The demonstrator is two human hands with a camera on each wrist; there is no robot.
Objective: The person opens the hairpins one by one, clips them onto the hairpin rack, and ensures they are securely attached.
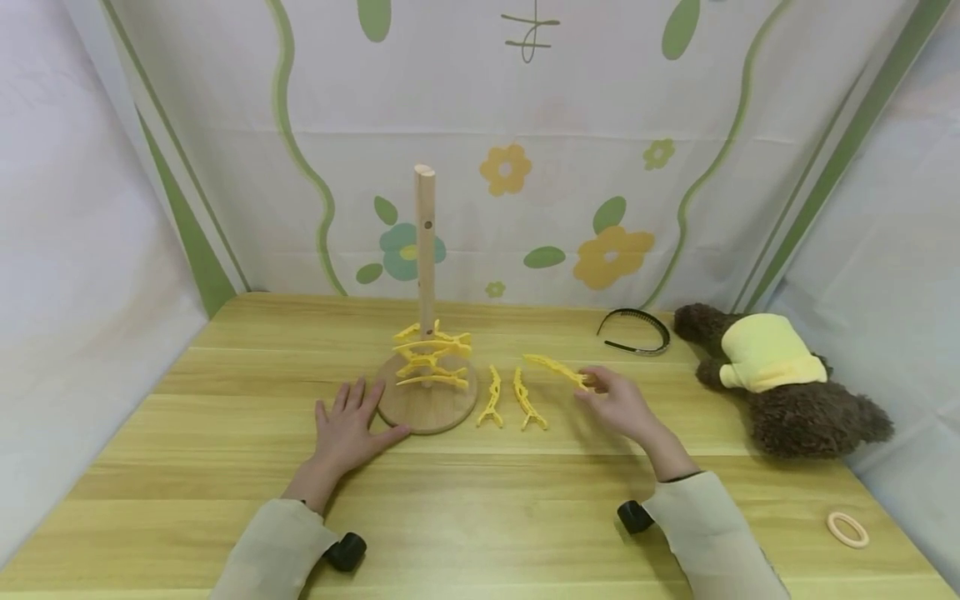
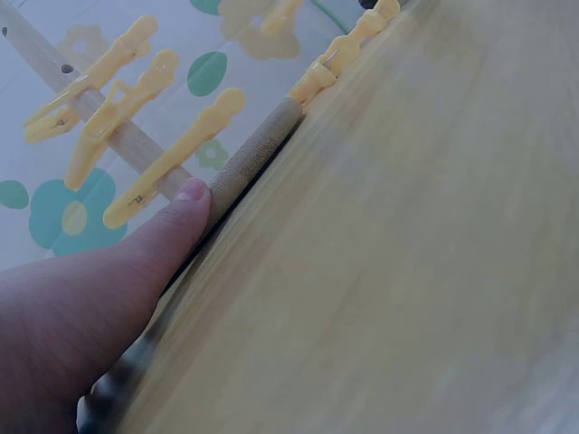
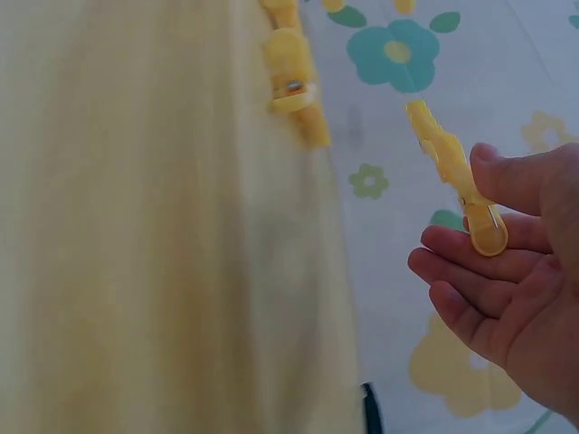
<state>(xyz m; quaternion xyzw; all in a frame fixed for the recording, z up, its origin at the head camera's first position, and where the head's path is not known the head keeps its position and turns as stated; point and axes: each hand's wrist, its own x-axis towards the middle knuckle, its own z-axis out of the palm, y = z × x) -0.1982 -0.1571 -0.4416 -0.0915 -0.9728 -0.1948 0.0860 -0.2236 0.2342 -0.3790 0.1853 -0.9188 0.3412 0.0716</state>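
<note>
A wooden post [image 1: 425, 250] stands upright on a round wooden base [image 1: 423, 417]. Several yellow hair clips [image 1: 431, 381] sit around its lower part. My left hand [image 1: 348, 427] lies with fingers spread at the base's left edge; in the left wrist view its thumb [image 2: 185, 203] touches the rim. My right hand [image 1: 617, 404] pinches another yellow alligator hair clip [image 1: 553, 366] by one end, between thumb and fingers, above the table. In the right wrist view that held clip [image 3: 452, 172] points away from the palm. Two loose clips [image 1: 491, 398] lie between the base and my right hand.
A black headband [image 1: 660, 325] lies at the back right of the wooden table [image 1: 480, 533]. Beyond it is a brown plush toy [image 1: 806, 421] in a yellow shirt. A small pale ring [image 1: 847, 530] rests near the right edge. Printed fabric [image 1: 465, 100] hangs behind.
</note>
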